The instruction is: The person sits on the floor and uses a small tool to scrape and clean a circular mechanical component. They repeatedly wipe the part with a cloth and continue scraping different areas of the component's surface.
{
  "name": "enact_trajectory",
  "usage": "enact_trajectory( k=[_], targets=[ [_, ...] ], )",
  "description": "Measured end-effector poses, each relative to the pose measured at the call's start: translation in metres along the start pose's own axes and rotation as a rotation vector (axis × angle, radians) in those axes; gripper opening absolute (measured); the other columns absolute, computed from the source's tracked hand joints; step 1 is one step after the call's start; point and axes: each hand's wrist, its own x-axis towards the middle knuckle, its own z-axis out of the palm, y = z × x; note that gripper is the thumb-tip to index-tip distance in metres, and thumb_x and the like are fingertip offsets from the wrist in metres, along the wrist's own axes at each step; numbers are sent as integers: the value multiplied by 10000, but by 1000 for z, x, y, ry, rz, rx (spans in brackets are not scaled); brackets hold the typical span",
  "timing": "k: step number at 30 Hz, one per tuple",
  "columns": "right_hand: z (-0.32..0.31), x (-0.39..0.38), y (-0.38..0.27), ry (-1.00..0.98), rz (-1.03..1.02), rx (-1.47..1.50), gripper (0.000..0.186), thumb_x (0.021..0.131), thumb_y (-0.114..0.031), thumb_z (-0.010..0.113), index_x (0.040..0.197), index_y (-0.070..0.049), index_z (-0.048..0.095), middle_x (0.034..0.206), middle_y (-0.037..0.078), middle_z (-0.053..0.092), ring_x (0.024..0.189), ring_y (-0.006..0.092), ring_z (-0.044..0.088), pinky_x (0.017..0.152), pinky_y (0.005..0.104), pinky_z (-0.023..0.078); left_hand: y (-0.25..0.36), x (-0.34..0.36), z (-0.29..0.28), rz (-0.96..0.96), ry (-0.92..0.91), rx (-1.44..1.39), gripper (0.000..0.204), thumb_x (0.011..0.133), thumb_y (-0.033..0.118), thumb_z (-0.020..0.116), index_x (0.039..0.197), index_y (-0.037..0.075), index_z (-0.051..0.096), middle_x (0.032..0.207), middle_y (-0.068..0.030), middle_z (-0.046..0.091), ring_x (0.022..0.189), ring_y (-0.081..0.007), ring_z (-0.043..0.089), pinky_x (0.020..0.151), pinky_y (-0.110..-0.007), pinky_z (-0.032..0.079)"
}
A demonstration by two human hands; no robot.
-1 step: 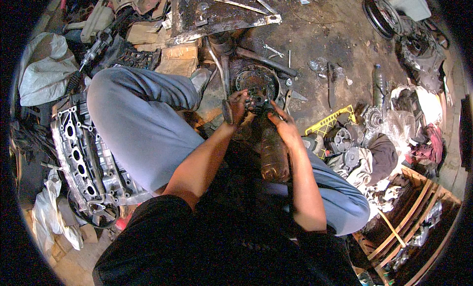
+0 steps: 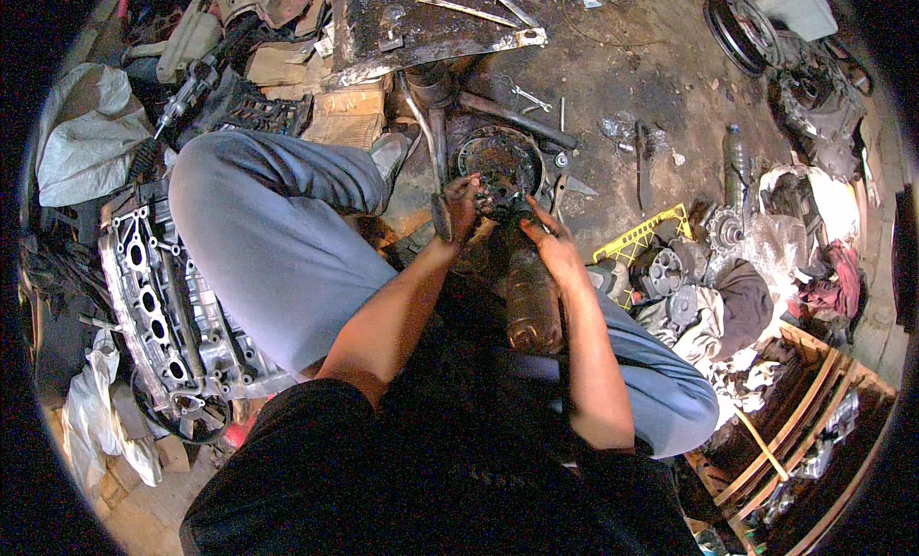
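My right hand (image 2: pixel 552 245) is closed around the upper part of a dark, grimy plastic bottle (image 2: pixel 533 312). The bottle points away from me, toward a round, blackened metal part (image 2: pixel 500 149) on the floor between my legs. Opposite it, my left hand (image 2: pixel 461 207) has its fingers pinched together at the near edge of that round part. What these fingers hold is too small and dark to tell. Small dark pieces at the near side of the round part lie between my two hands, hard to make out.
A metal bar (image 2: pixel 517 120) and an open-ended wrench (image 2: pixel 531 99) lie beyond my hands. An engine cylinder head (image 2: pixel 158 297) stands left of my leg. To the right are a yellow plastic piece (image 2: pixel 643 234), rags (image 2: pixel 742 293) and a wooden crate (image 2: pixel 818 403).
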Motion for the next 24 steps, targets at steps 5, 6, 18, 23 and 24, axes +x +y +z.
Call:
enact_trajectory(
  k=[5,6,18,23,24],
  targets=[
    [-1,0,0,-16,48,-8,514,932,-237,666,1425,-142,557,1386,126,596,1314,217,491,1104,312,341,-22,5,4,-132,11,-184,252,1010,209,588,1182,32,638,934,-101,678,840,-194,658,776,-321,555],
    [-1,0,-1,-21,74,-15,512,931,-243,668,1422,-145,561,1375,129,604,1305,219,499,1100,314,347,-32,7,5,-114,18,-244,255,1013,210,585,1205,44,616,945,-101,670,841,-199,659,765,-329,562],
    [4,12,41,-165,288,-81,630,900,-466,675,1395,-91,569,1410,148,578,1323,292,527,1109,366,380,-119,20,16,-5,-97,-281,248,926,160,669,1155,94,600,1094,-30,673,1120,-222,559,922,-346,517],
    [7,8,31,-247,260,-21,679,885,-494,694,1404,-78,558,1427,153,561,1331,282,516,1113,367,375,-98,13,4,-100,-192,-437,223,890,141,694,1099,84,642,1138,4,681,1280,-203,467,1042,-314,477],
    [9,9,32,-263,259,5,683,883,-489,699,1405,-73,555,1428,151,560,1330,278,515,1112,365,375,-97,11,8,-18,-173,-504,220,899,146,689,1103,83,639,1136,2,682,1282,-199,468,1024,-304,490]
  ],
)
